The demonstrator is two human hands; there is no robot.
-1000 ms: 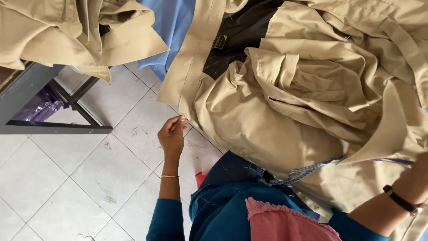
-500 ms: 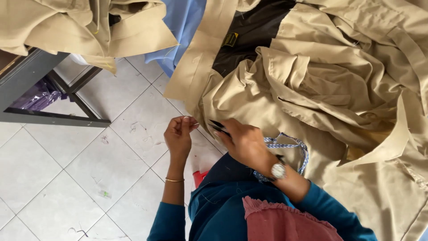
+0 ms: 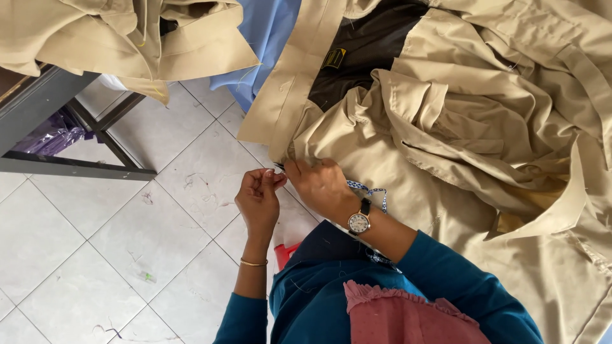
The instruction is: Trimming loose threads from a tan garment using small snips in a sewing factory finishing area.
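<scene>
At centre frame we pinch our left hand [image 3: 258, 197] shut on something too fine to make out, while our right hand [image 3: 319, 185] grips the edge of the khaki shirt [image 3: 408, 172] with fingers closed. That hem could slip off the pile — only fingertips hold it. A blue cloth [image 3: 264, 38] hangs at upper centre; a dark metal table frame [image 3: 57, 159] crowds the left.

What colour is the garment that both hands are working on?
Khaki beige cotton shirt, clearest in the head view.
</scene>
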